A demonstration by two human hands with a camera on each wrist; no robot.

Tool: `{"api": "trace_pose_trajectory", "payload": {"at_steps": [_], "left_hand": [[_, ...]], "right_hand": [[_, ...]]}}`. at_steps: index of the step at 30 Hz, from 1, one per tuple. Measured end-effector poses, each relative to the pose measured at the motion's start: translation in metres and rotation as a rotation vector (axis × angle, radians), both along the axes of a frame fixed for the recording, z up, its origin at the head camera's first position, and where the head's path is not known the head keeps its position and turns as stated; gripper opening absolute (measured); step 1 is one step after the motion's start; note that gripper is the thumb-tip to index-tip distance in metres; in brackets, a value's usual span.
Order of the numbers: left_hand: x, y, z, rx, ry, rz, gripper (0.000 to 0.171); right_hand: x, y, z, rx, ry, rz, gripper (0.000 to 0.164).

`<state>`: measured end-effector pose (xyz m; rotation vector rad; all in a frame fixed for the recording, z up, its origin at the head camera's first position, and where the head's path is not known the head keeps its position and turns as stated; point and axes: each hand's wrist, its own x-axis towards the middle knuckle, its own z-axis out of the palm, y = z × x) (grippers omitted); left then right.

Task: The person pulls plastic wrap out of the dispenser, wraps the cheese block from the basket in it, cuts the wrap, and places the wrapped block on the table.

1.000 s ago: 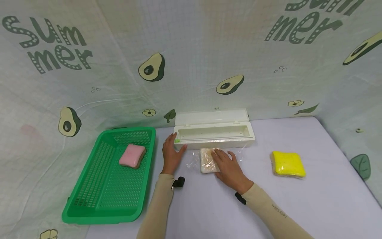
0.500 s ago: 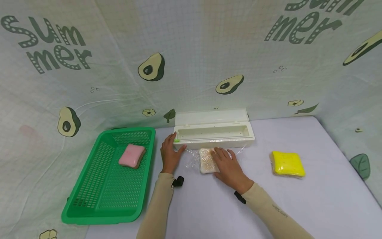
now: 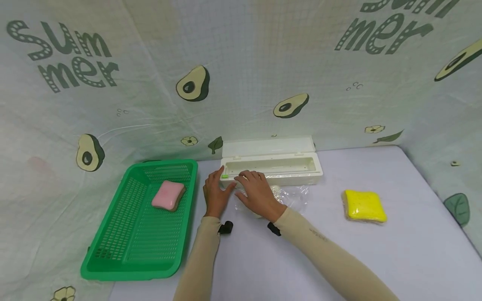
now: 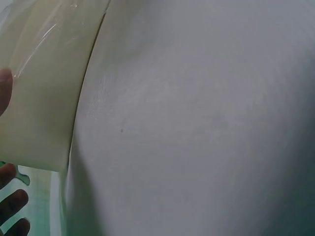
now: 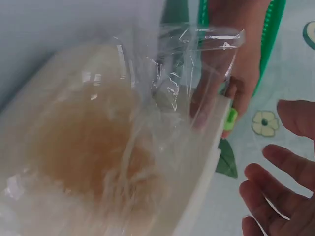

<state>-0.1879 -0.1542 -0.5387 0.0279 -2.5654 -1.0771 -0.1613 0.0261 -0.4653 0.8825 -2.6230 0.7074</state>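
Working remotely, I gripped the white box's (image 3: 293,180) left end with the left hand (image 3: 217,196); the right hand (image 3: 260,193), loosely spread, held nothing above the bread-like slab (image 5: 93,147), under clear film (image 3: 299,198) before the box. I judged it light, soft (the film likely clingy), best held by opposite edges.

The head camera looks forward and down from well back at the near side of the table (image 3: 248,261), reaching its far right corner. The left wrist camera is close over the table, with the white box (image 4: 42,123) cropped at picture left; the right, close to a wrapped slice (image 5: 93,142), faces the far left corner, sharing the left hand (image 5: 241,54) and the box's left end with the head view.
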Motion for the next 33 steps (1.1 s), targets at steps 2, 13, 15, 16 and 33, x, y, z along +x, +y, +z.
{"api": "trace_pose_trajectory", "payload": {"at_steps": [2,13,15,16,33], "left_hand": [[-0.001,0.0,-0.001,-0.016,-0.005,0.012,0.074],[-0.002,0.003,-0.002,-0.052,-0.049,0.049,0.07],[-0.001,0.003,-0.001,-0.046,-0.042,0.048,0.068],[-0.001,0.003,-0.001,-0.044,-0.039,0.048,0.068],[-0.002,0.001,0.001,-0.057,-0.049,0.061,0.072]], "right_hand": [[-0.011,-0.011,-0.001,-0.015,-0.022,-0.002,0.039],[-0.046,-0.04,-0.018,0.019,-0.023,-0.076,0.021],[-0.049,-0.043,-0.019,0.011,-0.024,-0.077,0.019],[-0.05,-0.044,-0.019,0.006,-0.023,-0.079,0.019],[-0.055,-0.04,-0.02,0.137,0.048,-0.108,0.012]]}}
